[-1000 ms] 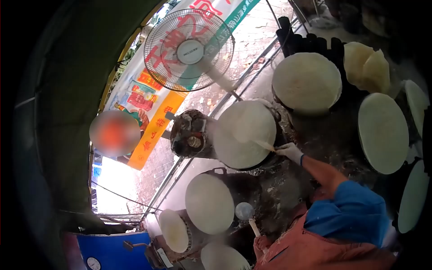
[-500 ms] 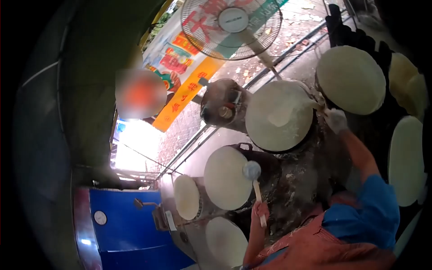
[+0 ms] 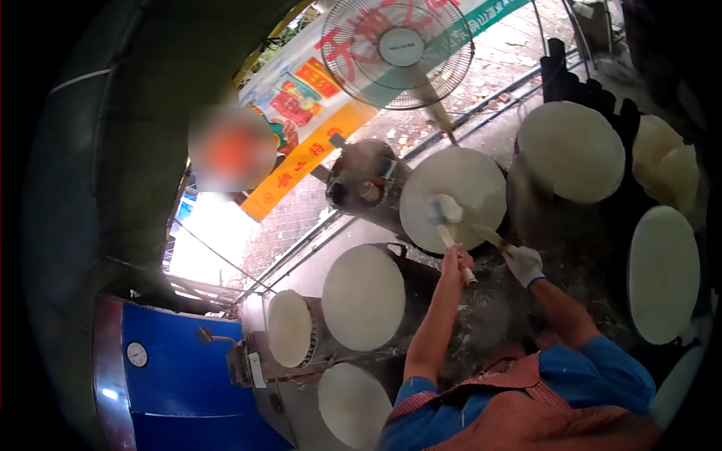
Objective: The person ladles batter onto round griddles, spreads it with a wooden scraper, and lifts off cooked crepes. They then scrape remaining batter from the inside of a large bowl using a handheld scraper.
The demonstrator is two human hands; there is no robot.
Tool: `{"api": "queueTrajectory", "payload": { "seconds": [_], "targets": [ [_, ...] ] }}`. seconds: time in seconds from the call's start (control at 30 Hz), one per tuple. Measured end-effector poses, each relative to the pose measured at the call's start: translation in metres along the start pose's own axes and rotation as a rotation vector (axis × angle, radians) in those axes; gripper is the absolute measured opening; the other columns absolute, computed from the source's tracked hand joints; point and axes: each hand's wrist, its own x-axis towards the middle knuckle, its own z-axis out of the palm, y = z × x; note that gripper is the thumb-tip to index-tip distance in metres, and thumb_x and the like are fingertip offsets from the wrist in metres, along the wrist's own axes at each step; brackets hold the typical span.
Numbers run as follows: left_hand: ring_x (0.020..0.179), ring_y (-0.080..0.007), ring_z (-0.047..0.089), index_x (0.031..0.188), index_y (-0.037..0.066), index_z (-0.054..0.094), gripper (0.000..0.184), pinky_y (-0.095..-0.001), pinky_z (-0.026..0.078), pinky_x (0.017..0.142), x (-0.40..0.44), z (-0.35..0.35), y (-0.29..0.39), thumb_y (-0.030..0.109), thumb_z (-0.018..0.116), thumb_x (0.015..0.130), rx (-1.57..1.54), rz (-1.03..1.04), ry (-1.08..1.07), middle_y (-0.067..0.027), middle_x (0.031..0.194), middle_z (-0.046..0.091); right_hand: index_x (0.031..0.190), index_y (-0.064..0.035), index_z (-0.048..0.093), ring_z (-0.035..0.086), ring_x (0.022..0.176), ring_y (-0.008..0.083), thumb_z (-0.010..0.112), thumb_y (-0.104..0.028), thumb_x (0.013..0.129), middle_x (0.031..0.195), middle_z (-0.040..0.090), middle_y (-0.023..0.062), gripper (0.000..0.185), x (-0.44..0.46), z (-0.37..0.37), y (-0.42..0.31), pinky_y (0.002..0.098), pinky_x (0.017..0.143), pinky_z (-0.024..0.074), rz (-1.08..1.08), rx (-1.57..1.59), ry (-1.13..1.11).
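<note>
My left hand (image 3: 456, 261) is bare and closed around the wooden handle of a ladle (image 3: 445, 234). The ladle's round head is over a griddle covered by a thin pale pancake (image 3: 459, 169), beside a small white lump (image 3: 450, 208) that looks like batter or dough. My right hand (image 3: 524, 264), in a white glove, grips a wooden scraper (image 3: 487, 235). Its blade reaches over the pancake's near edge, close to the ladle. Whether the scraper touches the surface, I cannot tell.
More round pale pancakes lie around: one (image 3: 571, 152) right, one (image 3: 364, 298) left, one (image 3: 664, 275) far right. Beyond the griddle stand a dark pot (image 3: 366, 177) and a fan (image 3: 401, 46). A blue panel (image 3: 188, 361) is lower left.
My left hand has carried the ladle from the left pancake to the middle griddle. My right hand, with the scraper, has shifted down and left. The white lump looks smaller and more compact.
</note>
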Motion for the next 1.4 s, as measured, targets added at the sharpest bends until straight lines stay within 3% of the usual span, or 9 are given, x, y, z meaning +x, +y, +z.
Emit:
{"api": "queueTrajectory", "payload": {
  "seconds": [0.03, 0.1, 0.17, 0.27, 0.37, 0.67, 0.83, 1.2, 1.4],
  "targets": [
    [0.038, -0.0103, 0.029, 0.069, 0.013, 0.034, 0.029, -0.0262, 0.026, 0.037, -0.047, 0.016, 0.005, 0.026, 0.052, 0.089, 0.183, 0.223, -0.097, 0.0023, 0.050, 0.029, 0.076, -0.0148, 0.065, 0.057, 0.055, 0.0314, 0.062, -0.030, 0.080, 0.061, 0.057, 0.0112, 0.016, 0.001, 0.000, -0.004, 0.0430, 0.054, 0.0472, -0.014, 0.063, 0.027],
    [0.036, -0.0112, 0.029, 0.075, 0.014, 0.040, 0.029, -0.0262, 0.024, 0.034, -0.086, -0.057, 0.026, 0.034, 0.053, 0.091, -0.215, -0.217, -0.344, 0.0031, 0.048, 0.027, 0.077, -0.0132, 0.067, 0.057, 0.055, 0.0292, 0.067, -0.027, 0.075, 0.063, 0.058, 0.0114, 0.014, -0.005, -0.045, -0.014, 0.0424, 0.052, 0.0449, -0.049, 0.043, 0.050],
    [0.039, -0.0042, 0.024, 0.093, 0.016, 0.055, 0.025, -0.0196, 0.022, 0.034, -0.169, -0.021, 0.007, 0.040, 0.050, 0.093, 0.158, 0.097, 0.132, 0.0061, 0.052, 0.028, 0.076, -0.0126, 0.066, 0.055, 0.053, 0.0289, 0.069, -0.025, 0.074, 0.063, 0.058, 0.0109, 0.013, -0.016, -0.062, -0.010, 0.0421, 0.050, 0.0429, -0.186, -0.004, 0.161],
    [0.042, -0.0046, 0.030, 0.122, 0.018, 0.048, 0.031, -0.0188, 0.025, 0.035, -0.171, -0.044, 0.009, 0.033, 0.050, 0.094, 0.022, -0.171, 0.011, 0.0045, 0.059, 0.031, 0.081, -0.0141, 0.068, 0.054, 0.058, 0.0275, 0.068, -0.022, 0.075, 0.067, 0.058, 0.0101, 0.010, -0.029, -0.053, -0.003, 0.0389, 0.053, 0.0420, -0.205, -0.076, 0.130],
    [0.043, -0.0072, 0.034, 0.125, 0.005, 0.048, 0.031, -0.0227, 0.031, 0.034, -0.148, -0.041, 0.007, 0.020, 0.041, 0.099, -0.661, -0.463, -0.196, 0.0008, 0.063, 0.033, 0.083, -0.0143, 0.068, 0.056, 0.059, 0.0274, 0.068, -0.024, 0.075, 0.069, 0.059, 0.0101, 0.012, -0.038, -0.058, -0.004, 0.0369, 0.054, 0.0443, -0.154, -0.005, 0.176],
    [0.042, -0.0088, 0.035, 0.130, -0.002, 0.041, 0.037, -0.0228, 0.034, 0.035, -0.129, 0.054, -0.021, 0.017, 0.041, 0.099, -0.630, -0.540, -0.316, -0.0022, 0.062, 0.036, 0.088, -0.0076, 0.068, 0.062, 0.073, 0.0320, 0.070, -0.024, 0.076, 0.078, 0.064, 0.0139, 0.020, -0.053, -0.105, 0.068, 0.0374, 0.062, 0.0500, 0.147, 0.256, -0.045],
    [0.045, -0.0109, 0.037, 0.144, 0.023, 0.025, 0.044, -0.0247, 0.036, 0.036, -0.090, 0.087, -0.033, 0.025, 0.032, 0.101, -0.691, -0.751, -0.743, -0.0037, 0.066, 0.037, 0.099, -0.0068, 0.068, 0.064, 0.081, 0.0307, 0.066, -0.022, 0.080, 0.088, 0.067, 0.0134, 0.025, -0.051, -0.141, 0.128, 0.0348, 0.072, 0.0504, 0.529, 0.225, 0.141],
    [0.042, -0.0060, 0.033, 0.081, 0.008, 0.040, 0.020, -0.0203, 0.029, 0.033, 0.129, 0.230, -0.039, 0.018, 0.054, 0.091, -0.235, -1.024, -0.276, 0.0020, 0.061, 0.034, 0.115, 0.0018, 0.061, 0.060, 0.090, 0.0125, 0.061, -0.018, 0.084, 0.101, 0.067, 0.0070, 0.036, -0.024, -0.138, 0.155, 0.0244, 0.079, 0.0451, 0.934, 0.937, 0.326],
    [0.043, -0.0074, 0.032, 0.082, 0.013, 0.034, 0.019, -0.0231, 0.029, 0.035, 0.140, 0.271, -0.075, 0.015, 0.052, 0.090, 0.361, -0.427, -0.213, 0.0019, 0.060, 0.032, 0.111, -0.0003, 0.063, 0.062, 0.089, 0.0157, 0.059, -0.021, 0.084, 0.098, 0.068, 0.0107, 0.034, 0.005, -0.131, 0.136, 0.0259, 0.078, 0.0448, 0.945, 0.704, 0.259]
  ]
}}
